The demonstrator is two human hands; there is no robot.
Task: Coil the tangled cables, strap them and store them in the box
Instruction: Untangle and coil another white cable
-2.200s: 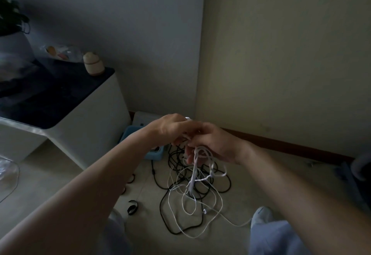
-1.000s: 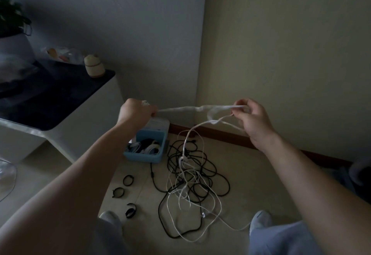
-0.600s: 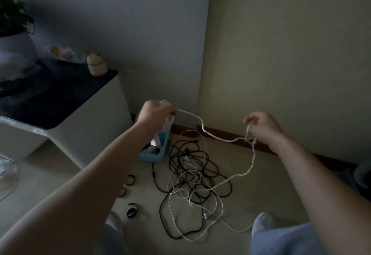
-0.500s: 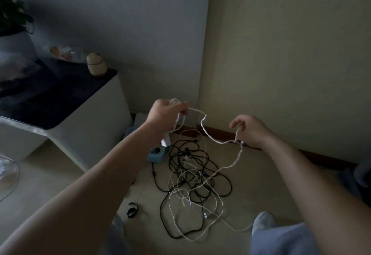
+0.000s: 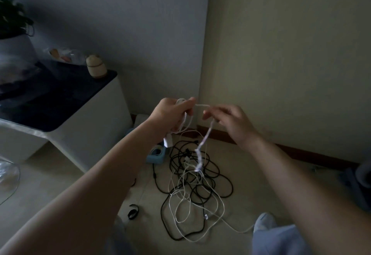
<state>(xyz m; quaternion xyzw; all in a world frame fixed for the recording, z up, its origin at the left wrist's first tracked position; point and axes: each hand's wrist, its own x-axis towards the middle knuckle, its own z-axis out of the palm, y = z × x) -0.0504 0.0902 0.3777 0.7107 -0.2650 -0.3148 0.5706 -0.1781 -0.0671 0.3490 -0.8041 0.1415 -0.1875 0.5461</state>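
My left hand (image 5: pixel 170 112) grips a few loops of a white cable (image 5: pixel 204 140) held up above the floor. My right hand (image 5: pixel 230 120) is close beside it and pinches the same cable, which hangs down from its fingers into a tangle of black and white cables (image 5: pixel 192 186) on the floor. A light blue box (image 5: pixel 156 154) sits on the floor behind my left forearm, mostly hidden. A black strap (image 5: pixel 133 211) lies on the floor near my left elbow.
A white cabinet (image 5: pixel 84 132) with a dark top stands at the left, with a small jar (image 5: pixel 96 69) and a potted plant (image 5: pixel 14 40) on it. Two walls meet in a corner behind my hands. My knees and a sock (image 5: pixel 265 220) show at the bottom.
My hands were spread wide apart with the white cable stretched between them. They have now come together, and another loop of cable hangs from my left hand.
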